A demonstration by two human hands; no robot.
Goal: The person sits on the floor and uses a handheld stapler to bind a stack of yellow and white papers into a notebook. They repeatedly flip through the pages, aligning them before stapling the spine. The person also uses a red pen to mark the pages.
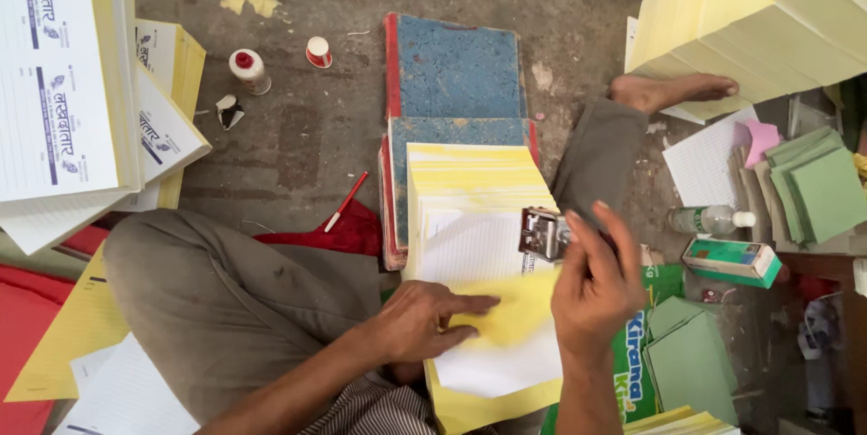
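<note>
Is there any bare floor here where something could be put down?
Yes: the grey floor between the printed paper stacks and the blue boards, and beyond the boards. Crowded on the other side: bottle, green cards, yellow stack.

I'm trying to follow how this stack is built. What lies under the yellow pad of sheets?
Two blue boards with red spines lie under the yellow pad. A red cloth shows at their left edge. The pad covers the rest of the nearer board.
</note>
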